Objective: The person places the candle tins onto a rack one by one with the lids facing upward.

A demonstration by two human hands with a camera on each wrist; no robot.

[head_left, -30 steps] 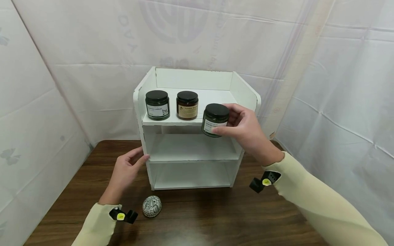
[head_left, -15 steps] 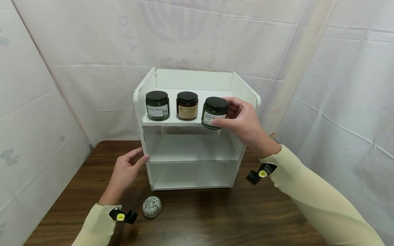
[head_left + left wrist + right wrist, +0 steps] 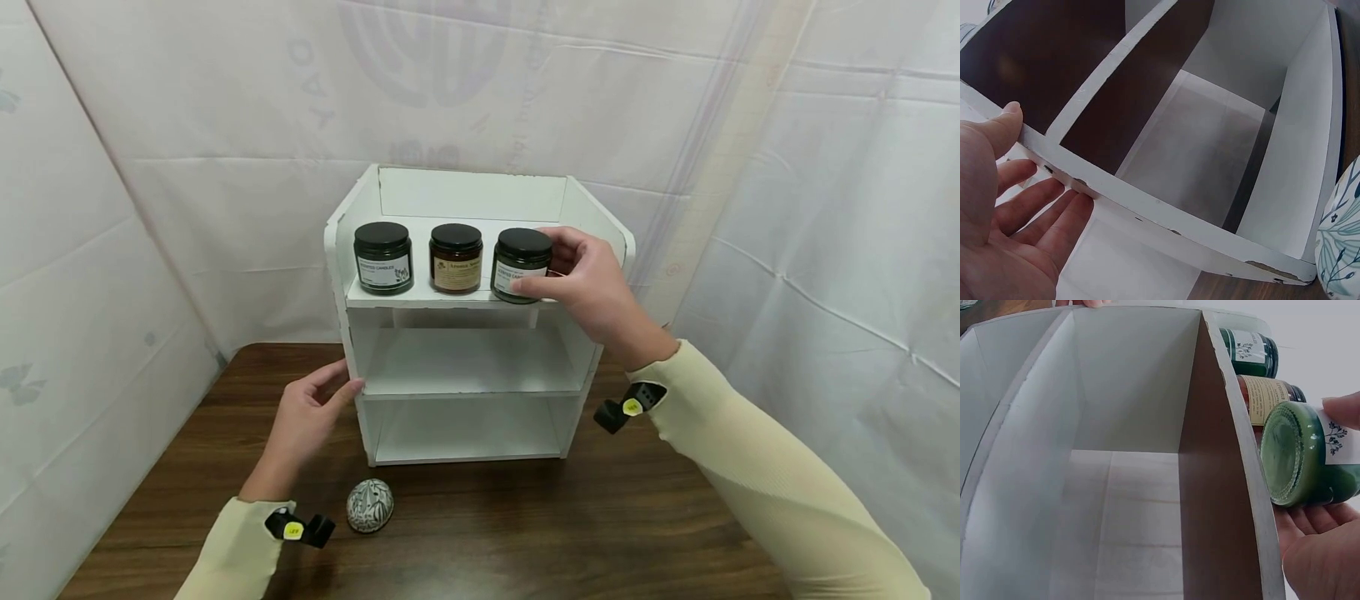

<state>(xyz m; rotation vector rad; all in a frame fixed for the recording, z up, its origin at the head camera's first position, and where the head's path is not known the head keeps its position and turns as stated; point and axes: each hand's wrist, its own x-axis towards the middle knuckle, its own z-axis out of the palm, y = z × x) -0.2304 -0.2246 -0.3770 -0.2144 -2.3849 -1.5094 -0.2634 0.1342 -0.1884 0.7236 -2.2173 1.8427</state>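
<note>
My right hand [image 3: 596, 279] grips a green scented candle jar [image 3: 517, 268] with a black lid, thumb across its white label. The jar is at the front edge of the top shelf, right of two other jars. In the right wrist view, the glass base [image 3: 1285, 453] shows close to that edge. A green candle jar [image 3: 383, 260] and an amber candle jar [image 3: 456, 260] stand on the same white shelf unit [image 3: 468, 389]. My left hand [image 3: 303, 421] holds the unit's left side panel, its thumb [image 3: 1004, 128] on the front edge and fingers along the outer face.
A round patterned tin [image 3: 370, 505] lies on the dark wooden table [image 3: 480, 533], in front of the unit's left corner. Raised side walls and a back panel [image 3: 472, 193] bound the top shelf. White sheeting [image 3: 225, 117] hangs behind and on both sides.
My right hand has raised the green candle jar from in front of the top shelf's edge to level with the other two jars. My left hand has stayed in place.
</note>
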